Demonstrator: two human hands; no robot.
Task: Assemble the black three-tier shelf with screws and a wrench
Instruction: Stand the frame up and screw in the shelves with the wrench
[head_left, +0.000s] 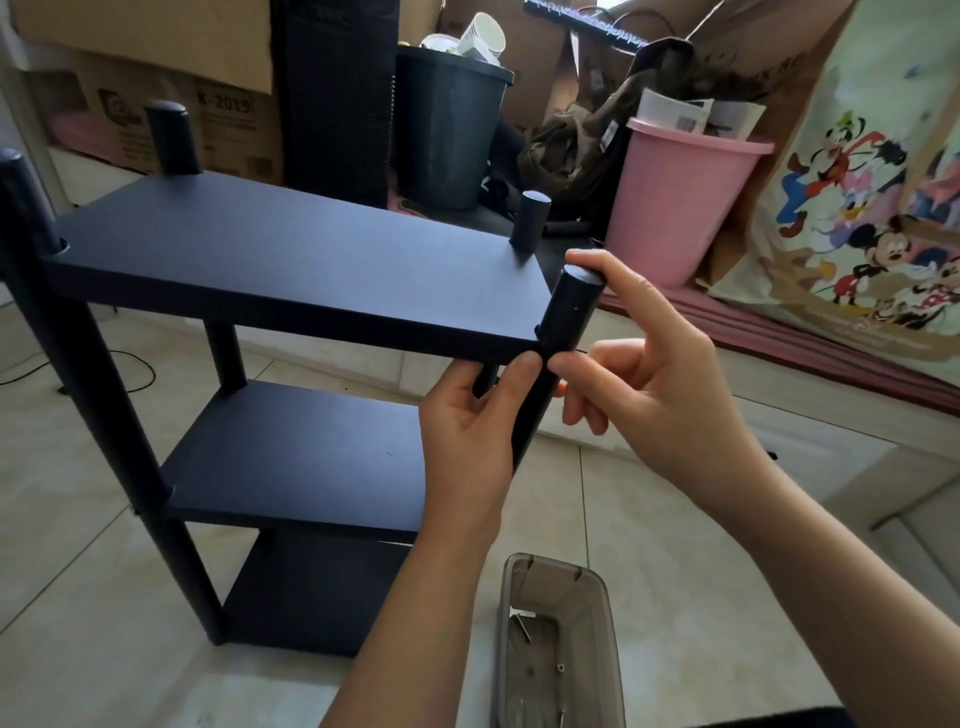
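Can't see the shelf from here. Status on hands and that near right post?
Left hand grips near right post under top board. Right hand pinches post, forefinger on its cap. Clear tray with screws nearby, nothing blocking.

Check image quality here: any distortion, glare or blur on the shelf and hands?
Head view: wide-angle bending leans the near-left post inward; daylight leaves soft sheen on the top board, no harsh glare; left hand and right hand sharp; frame edges slightly soft.

The left hand (467, 431) hides the near post's (563, 332) joint; the tray's (558, 644) near end is cropped.
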